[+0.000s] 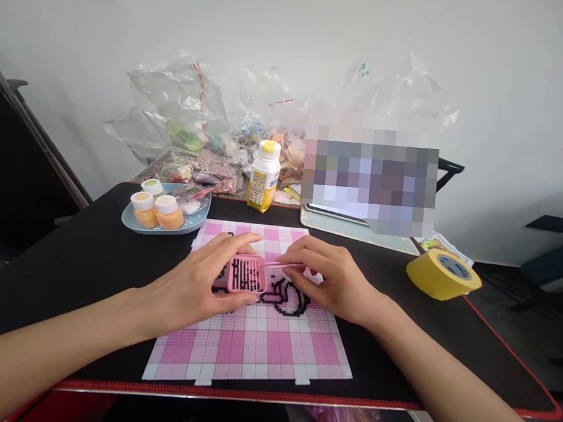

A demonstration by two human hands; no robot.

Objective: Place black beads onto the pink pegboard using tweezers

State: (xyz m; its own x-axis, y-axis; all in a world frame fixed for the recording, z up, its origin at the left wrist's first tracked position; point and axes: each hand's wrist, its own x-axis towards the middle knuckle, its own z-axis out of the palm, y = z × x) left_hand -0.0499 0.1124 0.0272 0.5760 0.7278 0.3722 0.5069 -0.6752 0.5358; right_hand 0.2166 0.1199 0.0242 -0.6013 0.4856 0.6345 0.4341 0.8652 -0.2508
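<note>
surface (371, 367) first: its red-trimmed near edge, and on it a pink-and-white checked pegboard (235, 357), its near rows bare. further up the board, black beads form an outline (289, 314), partly covered by the hands.

left hand (203, 273) has its grip on the small pink tray (264, 278) — thumb along the near side, fingers around the far side — over the middle of the board. black beads (241, 279) lie along the tray's ridges. right hand (332, 273) has a narrow grip on pale pink tweezers (287, 265), the tip at the tray's right side; whether it pinches a bead is too small to tell.

the step in hand seems to be picking beads from the tray. the next move, i judge, calls for a level tray and a light squeeze at the tip — a tilt could spill the loose beads.

beyond: yellow tape (432, 275) to the right, a blue plate (187, 225) with jars (167, 214) to the left, then a bottle (264, 177), and clear bags (174, 92) against the wall.
</note>
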